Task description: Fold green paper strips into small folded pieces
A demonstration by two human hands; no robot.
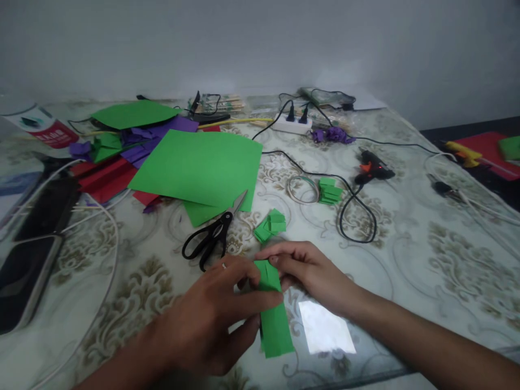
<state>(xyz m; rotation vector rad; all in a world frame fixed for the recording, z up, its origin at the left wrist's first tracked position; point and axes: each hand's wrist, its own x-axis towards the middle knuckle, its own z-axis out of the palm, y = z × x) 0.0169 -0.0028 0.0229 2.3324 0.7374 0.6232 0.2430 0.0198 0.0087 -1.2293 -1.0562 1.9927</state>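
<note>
Between my hands is a long green paper strip, creased and folded near its upper end. My left hand grips it from the left, thumb laid across the front. At the top edge, the fingers of my right hand pinch the strip. Just beyond the fingertips lie small folded green paper pieces. Black-handled scissors rest to the left with their blades over large green paper sheets.
A glue gun with a looped black cable lies at the right. Behind are a white power strip and purple crumpled paper. More folded green pieces sit beside a wire ring. Phones and a cup stand left.
</note>
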